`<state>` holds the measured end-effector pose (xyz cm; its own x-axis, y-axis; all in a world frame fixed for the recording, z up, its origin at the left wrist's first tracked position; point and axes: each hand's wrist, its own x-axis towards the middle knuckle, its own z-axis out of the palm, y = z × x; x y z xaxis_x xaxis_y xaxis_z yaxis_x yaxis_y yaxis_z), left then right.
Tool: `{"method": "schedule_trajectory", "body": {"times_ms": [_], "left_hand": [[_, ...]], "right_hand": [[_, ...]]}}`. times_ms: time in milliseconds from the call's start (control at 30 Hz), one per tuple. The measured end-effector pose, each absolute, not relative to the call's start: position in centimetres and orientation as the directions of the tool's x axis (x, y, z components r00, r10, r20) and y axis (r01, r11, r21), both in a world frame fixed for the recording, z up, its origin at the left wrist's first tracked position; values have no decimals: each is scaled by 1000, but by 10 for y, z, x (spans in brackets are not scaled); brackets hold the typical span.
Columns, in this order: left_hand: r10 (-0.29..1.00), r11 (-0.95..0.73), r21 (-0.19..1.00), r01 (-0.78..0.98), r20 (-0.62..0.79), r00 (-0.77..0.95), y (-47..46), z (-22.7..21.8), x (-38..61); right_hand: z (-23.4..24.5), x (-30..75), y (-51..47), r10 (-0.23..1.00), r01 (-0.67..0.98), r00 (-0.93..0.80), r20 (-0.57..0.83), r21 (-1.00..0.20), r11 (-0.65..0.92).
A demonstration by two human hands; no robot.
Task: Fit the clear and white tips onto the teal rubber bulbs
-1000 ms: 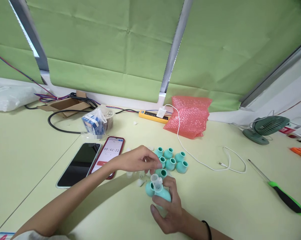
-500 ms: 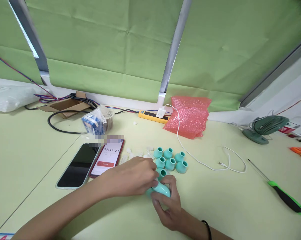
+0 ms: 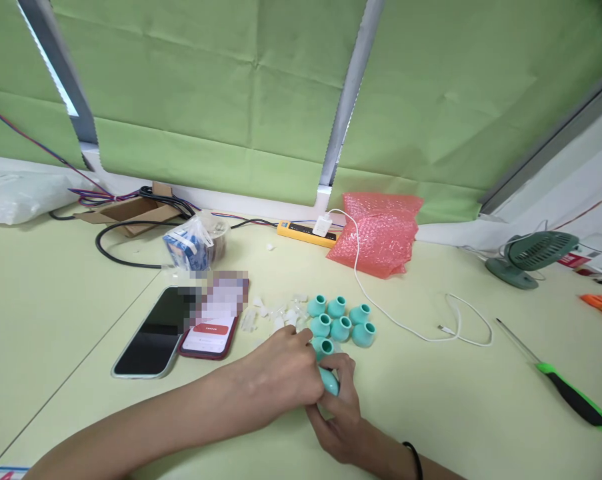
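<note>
Pale yellow-green tabletop [image 3: 455,413] spreads under our hands; we count twelve o'clock as straight ahead of them. Our right hand [image 3: 338,407] has its fingers wrapped around a smooth turquoise piece [image 3: 329,381], just above the tabletop. Our left hand [image 3: 288,370] is curled over the other side of that piece, its fingertips hidden, so we cannot tell what they grip. Right at our fingers, toward twelve o'clock, seven turquoise necked pieces [image 3: 341,330] stand mouths up, close enough to block a straight push forward. Small translucent parts [image 3: 291,316] lie scattered at eleven, partly behind our left hand. A red-cased phone [image 3: 205,343] lies at ten, and a dark-screened phone [image 3: 148,340] beside it, between nine and ten. At three, bare tabletop gives us room as far as a screwdriver [image 3: 565,390]; a white cable [image 3: 357,260] loops across at two. Farther out, a bagged blue packet [image 3: 187,250] sits between ten and eleven, a yellow power strip [image 3: 301,233] at twelve, pink bubble wrap [image 3: 381,233] near one and a green fan [image 3: 541,252] at two. Behind them, green blinds [image 3: 205,87] and the sill [image 3: 251,205] bound the far edge.
</note>
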<state>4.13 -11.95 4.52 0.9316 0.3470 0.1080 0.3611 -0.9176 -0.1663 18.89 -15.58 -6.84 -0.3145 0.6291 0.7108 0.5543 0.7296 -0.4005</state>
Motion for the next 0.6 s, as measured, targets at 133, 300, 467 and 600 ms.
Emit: {"method": "schedule_trajectory", "body": {"times_ms": [133,300,467,600], "left_hand": [[358,-918,-139,373,121,926,-118,46,42],[454,-870,-156,468,117,883,-116,47,46],[478,-860,-150,487,96,873,-121,46,43],[492,-850,-184,494,60,869,-130,46,42]], "right_hand": [[-70,190,-155,629,582,-332,704,-372,723],[-69,189,-154,601,616,-339,724,-312,724],[-70,186,-156,592,671,-335,733,-256,696],[-71,185,-157,586,697,-330,740,-228,680]]}}
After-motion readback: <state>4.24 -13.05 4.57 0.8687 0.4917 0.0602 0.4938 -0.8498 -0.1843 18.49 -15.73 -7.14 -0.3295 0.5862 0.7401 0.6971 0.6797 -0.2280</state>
